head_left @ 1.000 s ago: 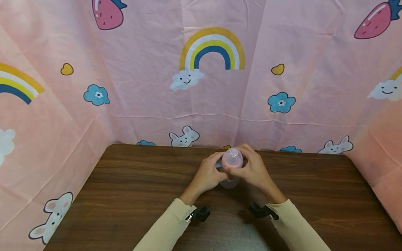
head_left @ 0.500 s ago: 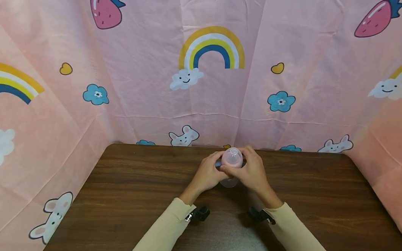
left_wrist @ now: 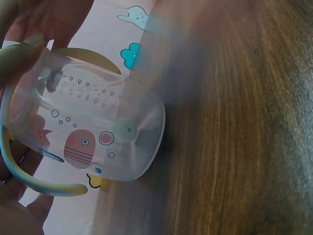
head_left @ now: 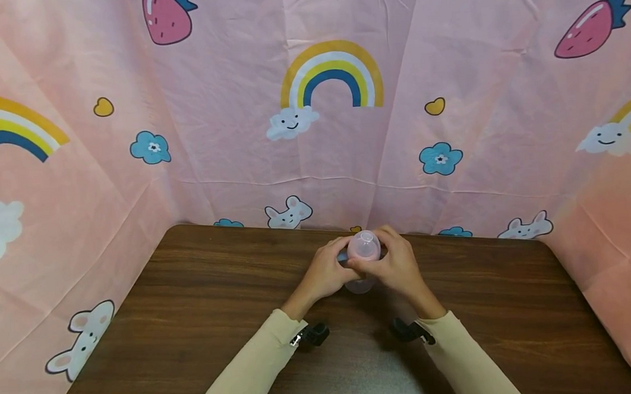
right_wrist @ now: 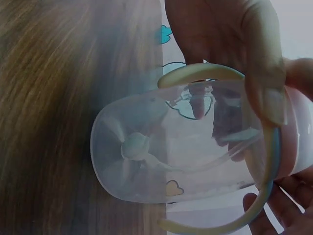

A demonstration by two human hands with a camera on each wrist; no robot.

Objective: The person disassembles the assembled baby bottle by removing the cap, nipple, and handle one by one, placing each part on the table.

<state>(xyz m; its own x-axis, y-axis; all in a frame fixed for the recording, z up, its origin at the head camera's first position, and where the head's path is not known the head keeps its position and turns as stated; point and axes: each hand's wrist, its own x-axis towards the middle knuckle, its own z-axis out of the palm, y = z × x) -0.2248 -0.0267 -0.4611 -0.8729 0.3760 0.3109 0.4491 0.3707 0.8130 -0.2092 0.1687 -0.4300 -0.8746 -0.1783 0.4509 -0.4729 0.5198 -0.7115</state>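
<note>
Both hands hold a clear baby bottle (left_wrist: 115,127) near the back middle of the table. The bottle has a pink collar, a domed see-through cap (head_left: 365,245), curved yellow-blue handles (right_wrist: 266,196) and printed sea figures. My left hand (head_left: 325,272) grips its body near the handles. In the right wrist view, the left thumb lies over the handle ring. My right hand (head_left: 401,263) holds the pink collar from the right, its fingers curled round it. The bottle stands roughly upright with its base toward the tabletop; whether the base touches the wood is unclear.
A dark brown wooden table (head_left: 204,322) lies under the hands. Pink cloth (head_left: 226,136) printed with rainbows and strawberries hangs round its back and sides. On the wrists sit small black cameras (head_left: 316,335).
The right hand swung slightly round the collar half a second ago and has since turned back. The left hand and the bottle have barely shifted.
</note>
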